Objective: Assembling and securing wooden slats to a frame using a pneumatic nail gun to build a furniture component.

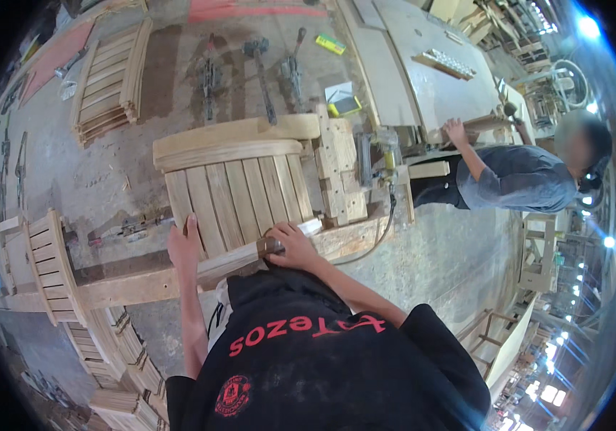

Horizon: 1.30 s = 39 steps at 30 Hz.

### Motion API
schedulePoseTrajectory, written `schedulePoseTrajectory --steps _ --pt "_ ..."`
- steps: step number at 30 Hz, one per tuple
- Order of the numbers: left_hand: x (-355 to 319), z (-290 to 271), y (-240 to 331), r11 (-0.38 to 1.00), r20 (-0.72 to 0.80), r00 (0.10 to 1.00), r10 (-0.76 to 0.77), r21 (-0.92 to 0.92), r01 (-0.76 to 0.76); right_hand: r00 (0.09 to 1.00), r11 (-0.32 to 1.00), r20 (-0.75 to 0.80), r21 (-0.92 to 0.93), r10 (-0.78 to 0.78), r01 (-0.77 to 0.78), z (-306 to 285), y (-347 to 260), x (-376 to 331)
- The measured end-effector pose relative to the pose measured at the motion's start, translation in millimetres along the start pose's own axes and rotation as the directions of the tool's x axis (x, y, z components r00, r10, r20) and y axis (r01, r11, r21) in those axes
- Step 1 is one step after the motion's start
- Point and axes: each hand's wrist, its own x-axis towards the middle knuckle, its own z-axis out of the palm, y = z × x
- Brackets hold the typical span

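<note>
A slatted wooden panel [232, 194] lies in front of me on the workbench, with a curved rail [236, 136] along its far end. My left hand [183, 246] is closed on the panel's near left corner, thumb up along the side. At the near edge, by a pale rail [232, 260], my right hand [293, 246] has its fingers bent over the wood. Between its thumb and fingers shows a small brown piece [267, 247], whose kind I cannot make out. The palm side of both hands is hidden.
Stacked slatted panels [110, 79] lie far left, another slatted panel [51, 266] leans nearer. Several clamps, one a long bar clamp [259, 79], rest beyond my panel. A wooden block [338, 169] and a hose [387, 230] are at right. A co-worker [516, 176] stands at another table [437, 93].
</note>
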Motion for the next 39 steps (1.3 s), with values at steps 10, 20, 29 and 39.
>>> schedulePoseTrajectory --steps 10,20,29,39 --pt "33 64 -53 0.920 0.424 0.905 -0.016 0.361 -0.153 0.994 0.985 0.047 -0.149 0.095 -0.088 19 50 -7" --pt "24 43 -100 0.959 -0.016 0.998 0.065 0.279 -0.058 0.986 0.952 -0.129 -0.274 0.102 -0.134 53 46 2" --pt "31 62 -104 0.935 0.141 0.987 0.080 0.333 -0.124 0.975 0.933 -0.150 -0.298 0.163 -0.201 62 50 5" --pt "69 29 -94 0.988 0.365 0.930 0.052 0.117 -0.101 0.960 0.901 -0.200 -0.350 0.194 -0.255 65 49 16"
